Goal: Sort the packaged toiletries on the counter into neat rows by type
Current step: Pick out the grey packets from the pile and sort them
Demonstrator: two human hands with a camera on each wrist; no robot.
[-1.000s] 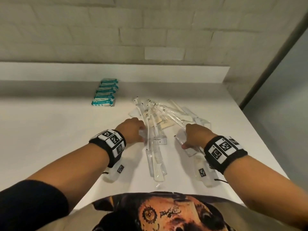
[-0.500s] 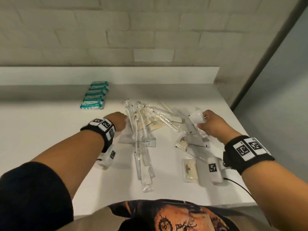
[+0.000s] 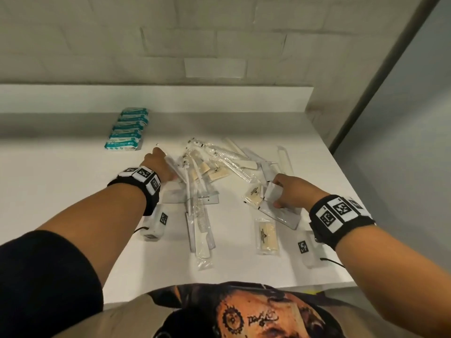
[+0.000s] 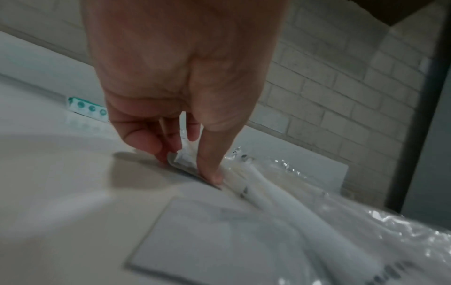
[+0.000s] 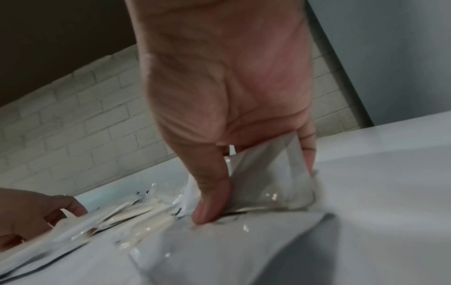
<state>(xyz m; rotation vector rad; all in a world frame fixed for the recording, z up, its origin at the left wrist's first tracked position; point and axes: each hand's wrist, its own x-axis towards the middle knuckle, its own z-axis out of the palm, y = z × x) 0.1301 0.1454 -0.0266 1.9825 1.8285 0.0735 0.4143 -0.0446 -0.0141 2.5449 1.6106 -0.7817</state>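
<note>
A loose pile of clear-wrapped toothbrushes (image 3: 192, 181), combs (image 3: 202, 230) and cream soap sachets (image 3: 267, 236) lies mid-counter. My left hand (image 3: 159, 162) is at the pile's left edge; in the left wrist view its thumb and fingers (image 4: 151, 146) pinch the corner of a flat grey packet (image 4: 183, 165) beside the toothbrushes (image 4: 280, 194). My right hand (image 3: 280, 193) grips a white sachet (image 3: 271, 193) between thumb and fingers, low over flat packets at the pile's near right. The right wrist view shows that white sachet (image 5: 268, 173) standing on edge in the hand (image 5: 256, 192).
A neat row of teal packets (image 3: 124, 129) lies at the back left, near the raised white ledge (image 3: 156, 98). The counter's right edge (image 3: 341, 203) runs close to my right wrist. Bare counter (image 3: 61, 179) stretches to the left.
My right hand has come down and nearer with the white sachet, onto the near-right packets. My left hand has reached a little farther along the pile's left edge.
</note>
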